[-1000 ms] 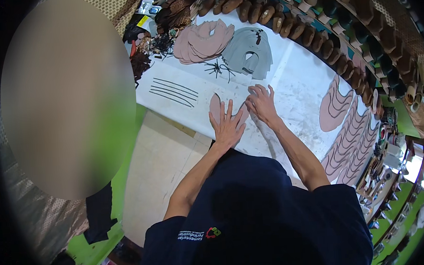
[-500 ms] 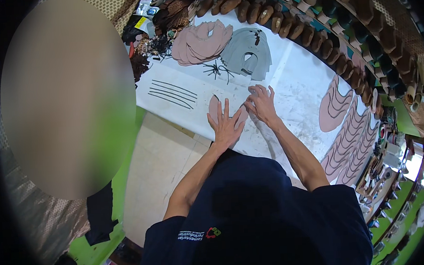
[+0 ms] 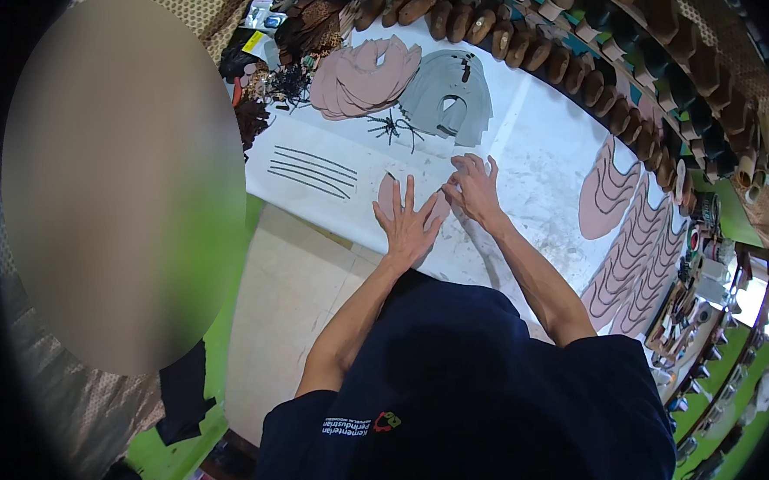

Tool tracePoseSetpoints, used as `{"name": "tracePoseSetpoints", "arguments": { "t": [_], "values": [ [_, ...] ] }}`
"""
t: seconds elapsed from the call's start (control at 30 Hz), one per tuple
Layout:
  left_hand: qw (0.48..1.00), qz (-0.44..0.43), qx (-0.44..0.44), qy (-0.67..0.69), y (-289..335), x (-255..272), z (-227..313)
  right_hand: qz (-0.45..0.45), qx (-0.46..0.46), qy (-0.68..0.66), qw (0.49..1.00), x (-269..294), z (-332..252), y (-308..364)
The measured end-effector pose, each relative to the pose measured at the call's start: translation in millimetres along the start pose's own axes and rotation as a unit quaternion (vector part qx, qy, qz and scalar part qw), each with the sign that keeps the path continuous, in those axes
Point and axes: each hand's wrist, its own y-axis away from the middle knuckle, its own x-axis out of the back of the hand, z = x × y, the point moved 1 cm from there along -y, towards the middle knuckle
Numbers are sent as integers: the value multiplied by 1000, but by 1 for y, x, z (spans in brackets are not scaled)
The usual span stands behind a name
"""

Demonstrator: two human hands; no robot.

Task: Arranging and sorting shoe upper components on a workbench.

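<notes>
While my left hand [image 3: 411,232] spreads over a pink cutout [image 3: 387,197] above shirt lettering [image 3: 348,427], I can't tell if my right hand [image 3: 477,192] pinches.

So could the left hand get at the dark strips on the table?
Probably yes: the left hand lies spread over the pink piece, and only white tabletop seems to separate it from the dark strips.

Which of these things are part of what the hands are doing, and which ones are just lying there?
Probably part of it:
- pink piece under the left hand, with the right hand at its tip
- dark strips laid in a row
- dark-lined pink pieces, right

Seemingly just lying there:
- grey pieces
- brown shoe-shaped blocks
</notes>
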Motion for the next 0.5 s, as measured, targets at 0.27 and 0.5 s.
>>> {"name": "tracePoseSetpoints", "arguments": {
  "t": [0.27, 0.5],
  "values": [
    [1000, 6, -8, 9, -3, 1, 3, 15, -7, 0, 1000, -3, 1, -2],
    [999, 1, -40, -20, -10, 9, 1, 3, -8, 2, 1000, 2, 5, 1]
  ]
}}
